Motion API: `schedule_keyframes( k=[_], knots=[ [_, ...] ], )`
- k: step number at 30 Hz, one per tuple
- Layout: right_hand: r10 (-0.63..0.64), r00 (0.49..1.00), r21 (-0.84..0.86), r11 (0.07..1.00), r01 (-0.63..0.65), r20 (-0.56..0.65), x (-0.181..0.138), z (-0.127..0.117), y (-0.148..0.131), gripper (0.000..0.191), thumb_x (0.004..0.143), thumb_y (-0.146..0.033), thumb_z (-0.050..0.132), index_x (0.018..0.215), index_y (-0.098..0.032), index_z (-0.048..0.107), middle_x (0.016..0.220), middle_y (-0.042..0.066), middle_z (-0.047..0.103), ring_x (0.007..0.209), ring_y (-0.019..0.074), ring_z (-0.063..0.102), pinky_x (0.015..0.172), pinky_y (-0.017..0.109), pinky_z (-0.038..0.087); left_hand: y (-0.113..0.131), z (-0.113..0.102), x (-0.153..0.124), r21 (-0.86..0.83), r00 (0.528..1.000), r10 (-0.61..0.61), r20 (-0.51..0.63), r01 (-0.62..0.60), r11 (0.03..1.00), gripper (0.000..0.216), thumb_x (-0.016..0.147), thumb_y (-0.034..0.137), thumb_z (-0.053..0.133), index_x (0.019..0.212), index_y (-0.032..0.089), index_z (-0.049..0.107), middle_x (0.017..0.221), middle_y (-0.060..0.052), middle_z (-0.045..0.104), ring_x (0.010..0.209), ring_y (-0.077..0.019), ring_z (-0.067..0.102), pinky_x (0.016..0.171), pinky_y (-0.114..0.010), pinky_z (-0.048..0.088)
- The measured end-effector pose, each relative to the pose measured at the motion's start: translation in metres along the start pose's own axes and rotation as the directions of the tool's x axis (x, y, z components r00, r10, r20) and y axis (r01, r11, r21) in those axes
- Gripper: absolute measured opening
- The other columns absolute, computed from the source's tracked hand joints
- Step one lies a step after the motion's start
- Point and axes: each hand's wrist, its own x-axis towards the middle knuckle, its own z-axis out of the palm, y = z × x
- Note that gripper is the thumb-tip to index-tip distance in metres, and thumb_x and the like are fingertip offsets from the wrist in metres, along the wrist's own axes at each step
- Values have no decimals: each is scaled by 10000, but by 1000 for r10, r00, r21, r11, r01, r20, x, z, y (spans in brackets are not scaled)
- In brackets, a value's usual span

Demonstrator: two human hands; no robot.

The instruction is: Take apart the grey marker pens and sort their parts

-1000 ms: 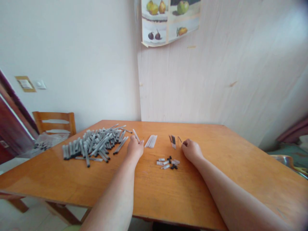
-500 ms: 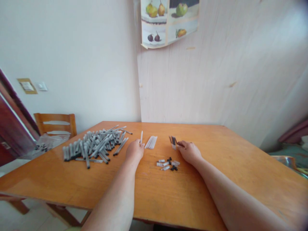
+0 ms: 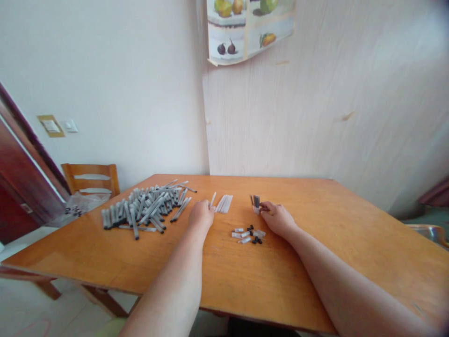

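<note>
A translucent white pen barrel point(image 3: 213, 199) is pinched in my left hand point(image 3: 201, 214), its tip pointing up and away. Just right of it lies a row of several similar empty barrels point(image 3: 224, 204), side by side. My right hand point(image 3: 278, 219) has its fingers closed at the right edge of a small row of dark pen refills point(image 3: 256, 202); the fingertips partly hide the refill they hold. Between my hands and closer to me, clear pen caps point(image 3: 245, 235) and small black end plugs point(image 3: 257, 240) lie loosely together.
A large heap of grey pens with black ends point(image 3: 147, 206) covers the left part of the wooden table point(image 3: 315, 271). Beyond the table's left edge stands a wooden chair point(image 3: 90, 177) with a clear plastic bag point(image 3: 82, 205). The wall is behind the table.
The view has shifted slightly. My left hand has lowered the pen barrel, which now tilts towards the row of barrels. My right hand has stayed by the refills, its fingers closer against them.
</note>
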Motion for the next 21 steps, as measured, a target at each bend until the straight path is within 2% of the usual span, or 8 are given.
schedule_keyframes(
  k=[8, 15, 21],
  knots=[
    [36, 999, -17, 999, -36, 20, 0, -2, -2, 352, 832, -249, 487, 1151, -269, 633, 1012, 29, 714, 986, 210, 619, 826, 288, 447, -5, 6, 4, 2, 999, 47, 5, -47, 999, 243, 846, 327, 502, 852, 177, 693, 905, -120, 701, 853, -223, 639, 716, -288, 431],
    [36, 999, -26, 999, -36, 8, 0, -2, -1, 329, 836, -266, 487, 1120, -280, 652, 987, 29, 716, 956, 205, 621, 789, 276, 439, -7, 8, 4, -101, 998, 39, 54, -34, 994, 151, 744, 203, 593, 877, 177, 660, 884, -84, 698, 828, -198, 632, 707, -260, 422],
    [46, 999, -29, 999, -45, 7, 0, -3, -2, 315, 834, -256, 488, 1094, -275, 665, 964, 34, 718, 920, 201, 631, 761, 267, 437, -5, 12, 4, -123, 996, 88, 15, -86, 989, 176, 726, 137, 586, 892, 174, 633, 913, -81, 685, 844, -188, 622, 706, -251, 424]
  ],
)
